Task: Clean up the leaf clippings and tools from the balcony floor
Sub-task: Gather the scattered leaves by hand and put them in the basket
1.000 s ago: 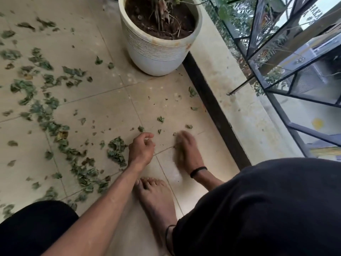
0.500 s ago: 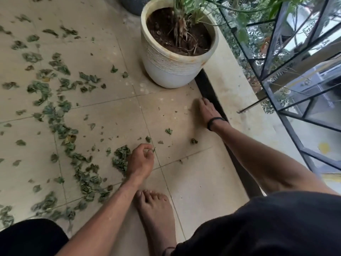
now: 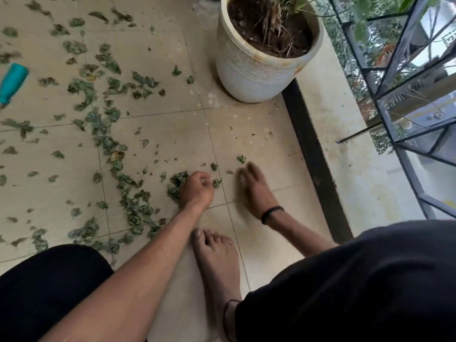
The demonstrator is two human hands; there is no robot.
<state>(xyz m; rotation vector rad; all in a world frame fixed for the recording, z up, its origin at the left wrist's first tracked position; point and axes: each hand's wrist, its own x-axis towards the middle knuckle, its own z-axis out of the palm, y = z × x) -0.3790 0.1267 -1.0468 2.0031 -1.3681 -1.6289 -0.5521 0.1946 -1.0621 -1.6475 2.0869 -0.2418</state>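
Green leaf clippings (image 3: 103,134) lie scattered over the beige floor tiles, densest in a band running down the left half. My left hand (image 3: 197,191) rests on the floor with its fingers curled and thumb against forefinger, pinching bits of leaf, pressed against a small heap of clippings (image 3: 176,183). My right hand (image 3: 254,188), with a black band at the wrist, lies flat on the tile just right of it, fingers straight and blurred. Loose leaf bits (image 3: 241,158) sit in front of its fingertips. A teal tool handle (image 3: 12,81) shows at the left edge.
A white ribbed pot (image 3: 256,72) with soil and a plant stands at the back. A black strip (image 3: 313,156) and a pale ledge run along the right under a metal railing (image 3: 394,70). My bare foot (image 3: 217,262) is planted between my arms.
My right hand has drawn back from beside the pot's base to the tile next to my left hand. The left hand stays by its heap. The teal handle has come into view.
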